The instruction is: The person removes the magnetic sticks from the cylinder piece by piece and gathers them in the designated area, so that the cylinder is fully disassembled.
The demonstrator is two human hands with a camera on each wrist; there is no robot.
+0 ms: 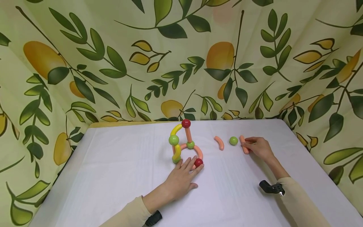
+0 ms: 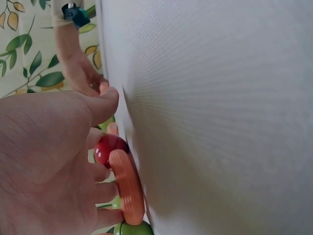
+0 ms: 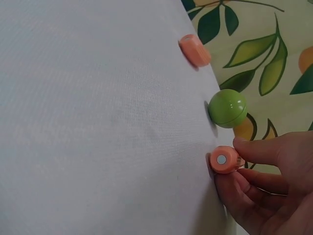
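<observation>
A structure of balls and rods stands mid-table: a red ball on top, green balls, yellow curved rods, a straight orange rod and curved orange rods around its base. My left hand rests its extended fingers on the near base, by the low red ball. In the left wrist view, they lie against a curved orange rod. Farther right, my right hand pinches a straight orange rod between thumb and fingers. Its end shows a round silvery disc in the right wrist view.
Between the structure and my right hand lie a loose curved orange rod and a loose green ball. The table wears a white cloth. A leaf-and-fruit patterned curtain hangs behind the table and at its sides.
</observation>
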